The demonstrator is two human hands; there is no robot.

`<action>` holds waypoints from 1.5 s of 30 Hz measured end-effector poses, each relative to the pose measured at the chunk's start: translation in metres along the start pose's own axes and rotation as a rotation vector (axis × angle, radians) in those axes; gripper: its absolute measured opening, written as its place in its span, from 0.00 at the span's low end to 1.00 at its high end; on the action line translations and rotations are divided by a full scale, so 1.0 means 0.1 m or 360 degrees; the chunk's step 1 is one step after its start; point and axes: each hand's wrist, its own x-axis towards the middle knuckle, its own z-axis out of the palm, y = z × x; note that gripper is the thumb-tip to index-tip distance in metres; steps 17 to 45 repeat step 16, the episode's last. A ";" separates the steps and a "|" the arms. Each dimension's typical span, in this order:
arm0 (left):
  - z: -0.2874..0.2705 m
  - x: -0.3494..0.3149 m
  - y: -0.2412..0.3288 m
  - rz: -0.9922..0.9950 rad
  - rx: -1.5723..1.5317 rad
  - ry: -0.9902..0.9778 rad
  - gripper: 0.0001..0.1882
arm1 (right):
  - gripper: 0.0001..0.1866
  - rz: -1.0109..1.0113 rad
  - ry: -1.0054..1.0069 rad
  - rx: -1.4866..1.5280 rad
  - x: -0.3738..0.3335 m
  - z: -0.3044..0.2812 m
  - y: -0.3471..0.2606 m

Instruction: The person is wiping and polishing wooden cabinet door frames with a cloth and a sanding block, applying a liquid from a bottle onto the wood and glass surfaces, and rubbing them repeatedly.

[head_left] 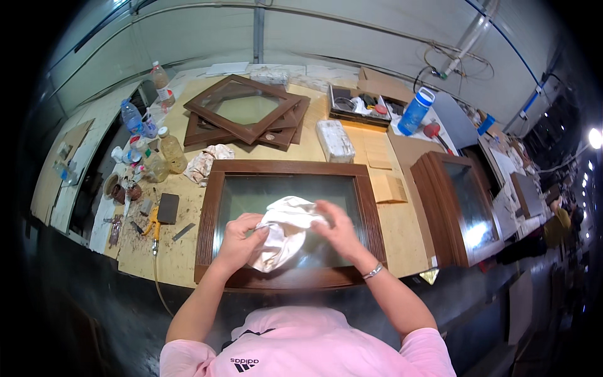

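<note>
A crumpled white cloth (286, 229) is held up over a brown wood-framed glass panel (367, 232) that lies flat in front of me. My left hand (240, 242) is closed on the cloth's left side, with the thumb on top. At the cloth's right edge, my right hand (339, 231) has its thumb and fingers around the fabric; motion blurs the fingertips slightly. Between the hands, the cloth hangs loose and covers part of the glass.
Brown glazed frames (245, 110) are stacked at the back, beside a wrapped white block (335, 141). Upright framed panels (446, 207) stand right. Bottles (171, 151), a stained rag (207, 164) and a yellow air gun (152, 223) lie left. A blue bottle (416, 112) stands near a tool box (358, 107).
</note>
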 end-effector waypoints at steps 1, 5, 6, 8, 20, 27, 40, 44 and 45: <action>-0.02 -0.01 0.04 -0.0014 -0.0142 0.0042 0.08 | 0.21 0.0108 -0.0209 0.0143 0.05 0.03 -0.13; -0.30 -0.05 0.22 -0.0374 -0.0626 0.0149 0.11 | 0.09 0.0250 -0.0424 0.0319 0.28 0.01 -0.22; -0.32 -0.09 0.23 -0.0401 -0.0693 0.0165 0.11 | 0.08 0.0121 -0.0324 0.0441 0.35 -0.02 -0.24; -0.33 -0.20 0.26 -0.0433 -0.0833 0.0216 0.12 | 0.06 -0.0145 -0.0140 0.0690 0.54 -0.16 -0.39; -0.67 -0.69 0.43 -0.0399 -0.1065 0.0585 0.13 | 0.04 0.0137 -0.0818 0.1518 1.16 -0.15 -1.11; -0.67 -0.69 0.43 -0.0399 -0.1065 0.0585 0.13 | 0.04 0.0137 -0.0818 0.1518 1.16 -0.15 -1.11; -0.67 -0.69 0.43 -0.0399 -0.1065 0.0585 0.13 | 0.04 0.0137 -0.0818 0.1518 1.16 -0.15 -1.11; -0.67 -0.69 0.43 -0.0399 -0.1065 0.0585 0.13 | 0.04 0.0137 -0.0818 0.1518 1.16 -0.15 -1.11; -0.67 -0.69 0.43 -0.0399 -0.1065 0.0585 0.13 | 0.04 0.0137 -0.0818 0.1518 1.16 -0.15 -1.11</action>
